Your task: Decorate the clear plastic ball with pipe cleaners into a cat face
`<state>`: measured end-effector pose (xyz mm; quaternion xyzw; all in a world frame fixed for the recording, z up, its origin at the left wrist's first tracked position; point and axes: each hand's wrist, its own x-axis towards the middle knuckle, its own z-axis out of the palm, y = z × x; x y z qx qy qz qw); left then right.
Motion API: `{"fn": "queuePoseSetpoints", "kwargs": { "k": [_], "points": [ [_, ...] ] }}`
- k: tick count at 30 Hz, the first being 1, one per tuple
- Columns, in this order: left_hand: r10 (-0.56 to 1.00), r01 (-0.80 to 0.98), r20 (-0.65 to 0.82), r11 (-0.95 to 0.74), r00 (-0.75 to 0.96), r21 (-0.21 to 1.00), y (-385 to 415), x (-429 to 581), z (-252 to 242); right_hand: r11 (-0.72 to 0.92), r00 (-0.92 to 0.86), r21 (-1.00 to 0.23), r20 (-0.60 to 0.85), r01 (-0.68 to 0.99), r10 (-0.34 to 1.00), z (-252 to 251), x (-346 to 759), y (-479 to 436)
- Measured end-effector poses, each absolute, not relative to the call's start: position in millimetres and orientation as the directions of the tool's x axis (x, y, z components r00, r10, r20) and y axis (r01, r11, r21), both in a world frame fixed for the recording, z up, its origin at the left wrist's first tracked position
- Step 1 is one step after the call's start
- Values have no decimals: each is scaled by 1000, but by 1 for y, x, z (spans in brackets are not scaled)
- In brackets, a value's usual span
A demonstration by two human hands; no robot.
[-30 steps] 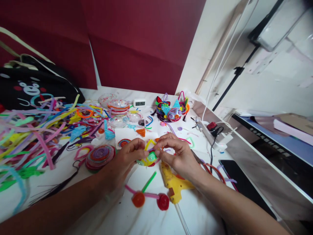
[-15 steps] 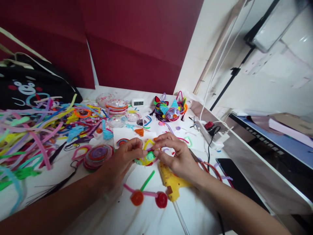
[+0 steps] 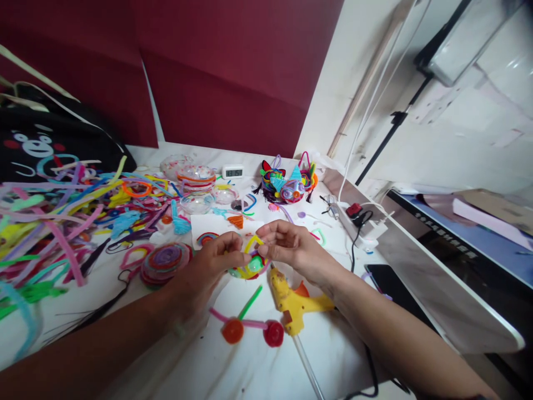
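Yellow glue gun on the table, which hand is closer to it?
The right. The right hand is just beyond the glue gun's nozzle, with its wrist off to the right; the left hand is farther away, over to the glue gun's left.

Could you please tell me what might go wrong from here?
The yellow glue gun points towards the craft piece, close to the right hand; if it is hot, which I cannot tell, a touch could burn. The right forearm passes close beside it and might knock it. The black cord runs near that forearm and could get snagged.
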<state>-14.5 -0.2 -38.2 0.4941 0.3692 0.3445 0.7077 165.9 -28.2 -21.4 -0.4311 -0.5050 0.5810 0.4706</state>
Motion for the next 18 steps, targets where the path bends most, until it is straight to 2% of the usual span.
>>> {"fn": "queuePoseSetpoints", "kwargs": {
  "k": [7, 18],
  "points": [
    [874, -70, -171, 226, 456, 972, -2, -13, -35, -163, -198, -970, -126, -182, 972, -23, 164, -25],
    [878, -45, -179, 221, 444, 974, -2, -15, -36, -174, -177, -947, -129, -268, 976, -23, 160, -26]
  ]
}}
